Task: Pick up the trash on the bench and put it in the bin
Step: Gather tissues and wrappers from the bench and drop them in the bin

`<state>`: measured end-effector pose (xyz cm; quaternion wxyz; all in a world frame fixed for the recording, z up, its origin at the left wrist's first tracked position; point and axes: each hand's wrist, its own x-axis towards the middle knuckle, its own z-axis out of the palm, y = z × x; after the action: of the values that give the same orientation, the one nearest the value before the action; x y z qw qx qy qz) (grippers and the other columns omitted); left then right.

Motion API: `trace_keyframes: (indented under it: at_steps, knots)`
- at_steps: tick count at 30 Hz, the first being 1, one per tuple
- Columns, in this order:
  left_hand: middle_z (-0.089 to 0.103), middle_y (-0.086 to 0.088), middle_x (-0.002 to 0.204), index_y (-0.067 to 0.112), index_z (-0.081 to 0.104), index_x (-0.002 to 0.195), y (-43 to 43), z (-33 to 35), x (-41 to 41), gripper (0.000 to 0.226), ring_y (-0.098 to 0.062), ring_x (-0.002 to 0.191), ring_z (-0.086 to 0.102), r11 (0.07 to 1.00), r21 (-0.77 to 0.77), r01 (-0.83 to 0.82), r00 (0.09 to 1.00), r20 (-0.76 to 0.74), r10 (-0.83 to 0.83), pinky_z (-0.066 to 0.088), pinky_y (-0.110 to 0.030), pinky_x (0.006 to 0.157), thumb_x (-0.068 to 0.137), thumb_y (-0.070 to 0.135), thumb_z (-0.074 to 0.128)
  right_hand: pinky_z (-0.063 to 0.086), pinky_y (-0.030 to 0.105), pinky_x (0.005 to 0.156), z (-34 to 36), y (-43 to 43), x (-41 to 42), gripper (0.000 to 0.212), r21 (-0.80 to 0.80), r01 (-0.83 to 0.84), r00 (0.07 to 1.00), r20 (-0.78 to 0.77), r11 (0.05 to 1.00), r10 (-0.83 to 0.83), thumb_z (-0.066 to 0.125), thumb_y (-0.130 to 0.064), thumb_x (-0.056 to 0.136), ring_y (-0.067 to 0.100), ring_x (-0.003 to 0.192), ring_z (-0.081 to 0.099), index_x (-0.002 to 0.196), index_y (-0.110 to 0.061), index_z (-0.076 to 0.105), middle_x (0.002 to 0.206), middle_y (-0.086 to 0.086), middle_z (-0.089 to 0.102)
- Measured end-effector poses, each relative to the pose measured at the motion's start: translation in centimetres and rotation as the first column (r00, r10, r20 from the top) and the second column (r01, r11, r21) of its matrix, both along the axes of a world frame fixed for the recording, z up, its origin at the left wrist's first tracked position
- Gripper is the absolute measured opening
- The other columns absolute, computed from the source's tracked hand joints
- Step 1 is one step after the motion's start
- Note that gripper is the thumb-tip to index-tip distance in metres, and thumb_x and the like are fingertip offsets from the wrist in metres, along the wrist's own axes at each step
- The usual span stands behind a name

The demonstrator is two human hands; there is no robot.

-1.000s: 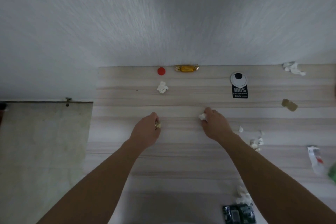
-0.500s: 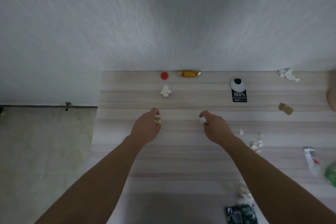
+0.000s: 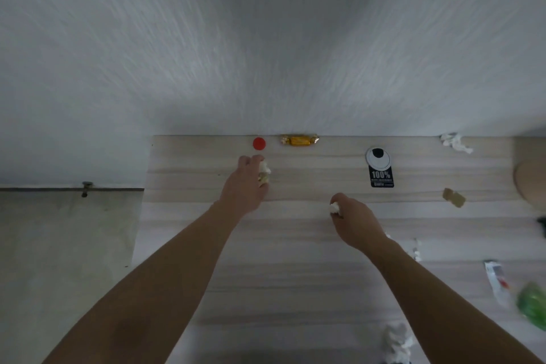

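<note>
My left hand (image 3: pixel 246 186) reaches far over the pale wooden bench (image 3: pixel 295 275), its fingers closed on a yellowish scrap (image 3: pixel 263 179) and touching a white crumpled tissue (image 3: pixel 265 167). My right hand (image 3: pixel 353 223) hovers mid-bench, shut on a small white paper wad (image 3: pixel 334 207). Against the wall lie a red bottle cap (image 3: pixel 259 143) and a gold candy wrapper (image 3: pixel 299 140). No bin shows in the head view.
More litter: a black-and-white "100%" tag (image 3: pixel 381 170), a brown cardboard bit (image 3: pixel 454 197), white tissue (image 3: pixel 455 142) at the far right, white shreds (image 3: pixel 415 251), a tube wrapper (image 3: pixel 497 281), something green (image 3: pixel 533 304), crumpled tissue (image 3: pixel 396 341) near me. Grey floor (image 3: pixel 65 245) left of the bench.
My left hand has moved forward from mid-bench to the white tissue near the red cap, still carrying its scrap. My right hand has barely moved and still holds its wad.
</note>
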<state>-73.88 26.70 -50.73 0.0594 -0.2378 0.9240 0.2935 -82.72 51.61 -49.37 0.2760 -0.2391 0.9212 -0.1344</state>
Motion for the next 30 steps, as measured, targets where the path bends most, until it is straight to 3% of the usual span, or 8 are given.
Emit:
trace_keyframes:
  at_steps: [6,13,19,26,30]
  knots:
    - [0.043,-0.012,0.123,0.017,0.043,0.132,-0.7,-1.5,-2.1,0.054,-0.033,0.096,0.059,0.999,0.025,0.022,0.999,0.049,-0.023,0.050,-0.039,0.082,0.083,0.024,0.064,0.036,0.028,0.067,-0.3,-0.4,-1.0,0.011,0.015,-0.012,1.000,-0.005,1.000,0.012,0.050,-0.020,0.093,0.023,0.076,0.054,0.103,-0.017,0.053,0.090,0.008,0.061]
    - [0.053,-0.007,0.102,0.012,0.055,0.105,-1.4,-2.6,-2.2,0.020,-0.027,0.090,0.056,0.998,0.021,0.057,0.997,0.052,-0.058,0.043,-0.033,0.076,0.087,0.019,0.059,0.036,0.029,0.062,-0.6,-1.6,-1.7,0.010,0.009,-0.031,0.999,-0.020,0.999,0.031,0.052,-0.024,0.092,0.022,0.071,0.051,0.098,-0.017,0.054,0.084,0.005,0.058]
    - [0.062,-0.008,0.099,0.012,0.058,0.104,-1.8,-2.9,-1.1,0.021,-0.025,0.091,0.057,0.997,0.073,0.014,0.999,0.046,-0.017,0.036,-0.028,0.072,0.089,0.028,0.060,0.038,0.029,0.062,-0.7,-3.1,-2.2,0.016,0.008,-0.065,0.997,-0.036,0.998,0.066,0.054,-0.030,0.092,0.021,0.071,0.053,0.098,-0.016,0.054,0.085,0.004,0.059]
    - [0.062,-0.002,0.086,0.018,0.060,0.092,-2.6,-2.5,0.0,0.021,-0.023,0.082,0.058,0.991,0.123,-0.051,0.998,0.033,0.047,0.036,-0.028,0.065,0.085,0.037,0.065,0.039,0.030,0.071,-0.7,-6.1,-4.7,0.027,0.024,-0.082,0.994,-0.068,0.996,0.083,0.055,-0.035,0.091,0.029,0.091,0.059,0.106,-0.012,0.053,0.099,0.010,0.062]
    - [0.056,0.004,0.082,0.018,0.060,0.091,-2.9,-2.3,0.2,0.022,-0.019,0.078,0.055,0.991,0.119,-0.054,0.999,0.012,0.053,0.035,-0.027,0.065,0.085,0.038,0.065,0.046,0.037,0.080,-0.6,-8.3,-6.1,0.031,0.026,-0.107,0.991,-0.080,0.994,0.109,0.053,-0.034,0.092,0.036,0.098,0.059,0.112,-0.010,0.053,0.109,0.014,0.058]
